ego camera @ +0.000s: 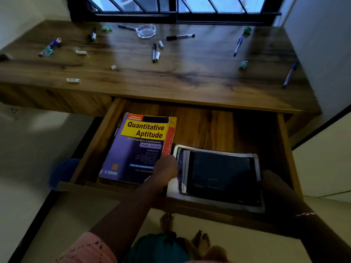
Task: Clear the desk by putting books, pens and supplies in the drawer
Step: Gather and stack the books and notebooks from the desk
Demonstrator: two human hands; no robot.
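The wooden drawer (pixel 205 124) is pulled out under the desk (pixel 190 76). A purple and yellow book (pixel 136 147) lies flat in its left part. To its right lies a stack of spiral notebooks (pixel 220 177) with a dark cover on top. My left hand (pixel 166 168) grips the stack's left edge, between the two. My right hand (pixel 273 184) holds the stack's right edge. Its fingers are in shadow. Pens and markers lie scattered on the desk, among them a black marker (pixel 180 37) and a blue pen (pixel 237 46).
A glass dish (pixel 146 30) sits near the window (pixel 176 6). Crumpled green paper bits (pixel 243 64), small white items (pixel 73 80) and another blue pen (pixel 290 74) lie around the desk top. A white wall (pixel 322 54) bounds the right side. My bare feet stand below the drawer.
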